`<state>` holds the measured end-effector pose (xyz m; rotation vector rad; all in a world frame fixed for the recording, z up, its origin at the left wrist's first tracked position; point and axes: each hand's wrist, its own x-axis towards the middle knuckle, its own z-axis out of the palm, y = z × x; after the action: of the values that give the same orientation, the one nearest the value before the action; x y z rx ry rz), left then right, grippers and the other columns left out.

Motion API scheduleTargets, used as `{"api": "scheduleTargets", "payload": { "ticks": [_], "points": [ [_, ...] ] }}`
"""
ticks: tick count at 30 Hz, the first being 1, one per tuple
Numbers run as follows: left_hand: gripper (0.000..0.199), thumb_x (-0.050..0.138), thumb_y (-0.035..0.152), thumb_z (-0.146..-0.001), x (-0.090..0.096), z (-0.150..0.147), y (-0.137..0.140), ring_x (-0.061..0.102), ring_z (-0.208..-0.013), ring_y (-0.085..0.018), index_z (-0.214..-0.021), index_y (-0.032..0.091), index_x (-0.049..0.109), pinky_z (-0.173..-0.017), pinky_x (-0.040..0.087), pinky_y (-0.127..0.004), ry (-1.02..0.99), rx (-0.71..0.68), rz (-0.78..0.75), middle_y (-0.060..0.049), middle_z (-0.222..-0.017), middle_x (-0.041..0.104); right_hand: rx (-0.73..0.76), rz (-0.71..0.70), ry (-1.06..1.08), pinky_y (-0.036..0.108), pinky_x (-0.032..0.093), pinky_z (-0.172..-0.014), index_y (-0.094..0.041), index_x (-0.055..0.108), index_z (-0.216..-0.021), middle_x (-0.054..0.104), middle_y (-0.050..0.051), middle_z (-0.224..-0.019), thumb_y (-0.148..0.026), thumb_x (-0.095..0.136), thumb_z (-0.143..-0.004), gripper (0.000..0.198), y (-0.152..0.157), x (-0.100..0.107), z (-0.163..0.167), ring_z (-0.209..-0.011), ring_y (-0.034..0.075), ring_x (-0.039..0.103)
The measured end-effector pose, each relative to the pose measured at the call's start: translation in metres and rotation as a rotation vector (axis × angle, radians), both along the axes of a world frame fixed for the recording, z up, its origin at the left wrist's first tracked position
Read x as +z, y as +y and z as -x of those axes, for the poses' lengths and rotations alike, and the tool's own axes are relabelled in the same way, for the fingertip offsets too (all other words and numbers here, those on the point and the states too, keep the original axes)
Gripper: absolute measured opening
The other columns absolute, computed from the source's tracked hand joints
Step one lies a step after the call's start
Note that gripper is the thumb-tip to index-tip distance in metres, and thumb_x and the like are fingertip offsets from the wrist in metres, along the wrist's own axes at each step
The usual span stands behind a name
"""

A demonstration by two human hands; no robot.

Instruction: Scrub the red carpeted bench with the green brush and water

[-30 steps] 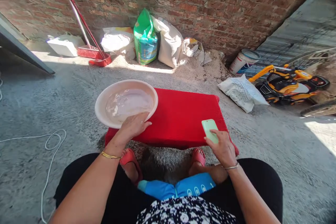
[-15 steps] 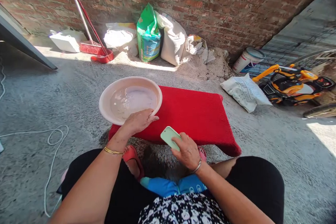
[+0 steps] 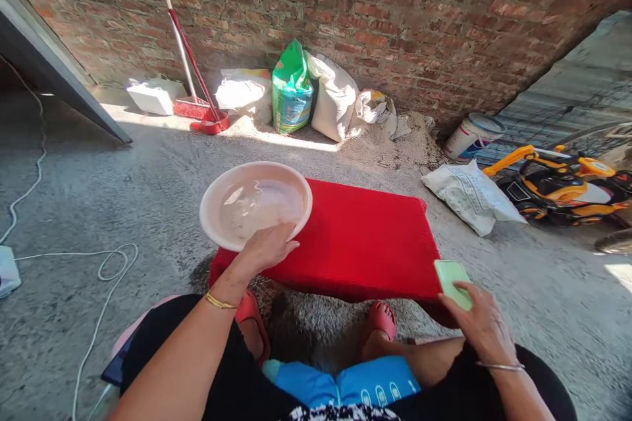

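The basin (image 3: 210,210) is pale pink, the cloth (image 3: 365,237) red, the flat object (image 3: 449,275) light green.

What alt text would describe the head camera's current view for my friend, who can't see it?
A left hand lies over the rim of a pale basin of water on a red-covered bench, while the right hand holds a flat green object by the bench's right end. Behind, sacks stand along a brick wall.
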<state>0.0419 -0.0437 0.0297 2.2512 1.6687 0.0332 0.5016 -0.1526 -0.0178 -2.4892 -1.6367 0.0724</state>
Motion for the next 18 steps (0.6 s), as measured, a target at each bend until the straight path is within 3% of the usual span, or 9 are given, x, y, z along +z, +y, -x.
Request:
{"api": "scheduleTargets", "payload": {
  "ticks": [3, 7, 9, 11, 13, 16, 18],
  "points": [
    [0.035, 0.046, 0.027, -0.091, -0.004, 0.003, -0.003, 0.063, -0.115, -0.026, -0.125, 0.022, 0.054, -0.096, 0.047, -0.038, -0.007, 0.003, -0.02, -0.012, -0.126, 0.065, 0.345, -0.087, 0.164, 0.037, 0.05, -0.083, -0.026, 0.062, -0.111, 0.06, 0.008, -0.105, -0.049, 0.056, -0.08, 0.039, 0.041, 0.001, 0.076, -0.098, 0.025, 0.061],
    [0.039, 0.044, 0.022, -0.089, -0.01, 0.006, -0.004, 0.061, -0.117, -0.025, -0.127, 0.021, 0.053, -0.098, 0.047, -0.036, -0.011, -0.035, -0.036, -0.011, -0.124, 0.066, 0.794, -0.002, 0.196, 0.03, 0.046, -0.083, -0.027, 0.064, -0.109, 0.059, 0.004, -0.102, -0.032, 0.06, -0.08, 0.029, 0.087, 0.007, 0.189, -0.09, 0.018, 0.06],
    [0.041, 0.043, 0.02, -0.089, -0.012, 0.006, -0.004, 0.061, -0.118, -0.025, -0.129, 0.019, 0.052, -0.099, 0.047, -0.037, -0.021, -0.057, -0.033, -0.012, -0.126, 0.065, 0.934, 0.063, 0.156, 0.029, 0.043, -0.083, -0.028, 0.066, -0.107, 0.06, 0.003, -0.102, -0.029, 0.064, -0.077, 0.03, 0.108, 0.009, 0.22, -0.091, 0.018, 0.059],
    [0.041, 0.041, 0.02, -0.09, -0.013, 0.006, -0.005, 0.061, -0.117, -0.026, -0.129, 0.017, 0.052, -0.099, 0.047, -0.038, -0.025, -0.06, -0.027, -0.013, -0.126, 0.064, 0.934, 0.134, 0.161, 0.028, 0.041, -0.08, -0.029, 0.067, -0.107, 0.061, 0.001, -0.102, -0.03, 0.067, -0.075, 0.032, 0.128, 0.009, 0.226, -0.089, 0.017, 0.059],
    [0.039, 0.04, 0.022, -0.091, -0.012, 0.005, -0.006, 0.063, -0.114, -0.026, -0.128, 0.017, 0.052, -0.096, 0.048, -0.039, -0.015, -0.055, -0.019, -0.013, -0.125, 0.065, 0.768, 0.158, 0.197, 0.026, 0.04, -0.073, -0.029, 0.067, -0.107, 0.061, 0.001, -0.1, -0.035, 0.068, -0.076, 0.032, 0.144, 0.009, 0.215, -0.085, 0.016, 0.06],
    [0.036, 0.041, 0.025, -0.093, -0.009, 0.004, -0.007, 0.064, -0.11, -0.028, -0.127, 0.018, 0.052, -0.091, 0.05, -0.04, -0.004, -0.072, -0.018, -0.013, -0.122, 0.065, 0.44, 0.081, 0.253, 0.025, 0.038, -0.065, -0.027, 0.067, -0.106, 0.059, 0.002, -0.096, -0.043, 0.065, -0.078, 0.032, 0.153, 0.008, 0.203, -0.083, 0.017, 0.06],
    [0.035, 0.042, 0.027, -0.093, -0.009, 0.003, -0.006, 0.064, -0.109, -0.028, -0.126, 0.018, 0.052, -0.09, 0.05, -0.04, -0.006, -0.074, -0.022, -0.013, -0.121, 0.065, 0.381, 0.05, 0.293, 0.025, 0.038, -0.064, -0.027, 0.067, -0.106, 0.059, 0.002, -0.096, -0.045, 0.065, -0.078, 0.032, 0.148, 0.007, 0.213, -0.083, 0.017, 0.06]
  ]
}}
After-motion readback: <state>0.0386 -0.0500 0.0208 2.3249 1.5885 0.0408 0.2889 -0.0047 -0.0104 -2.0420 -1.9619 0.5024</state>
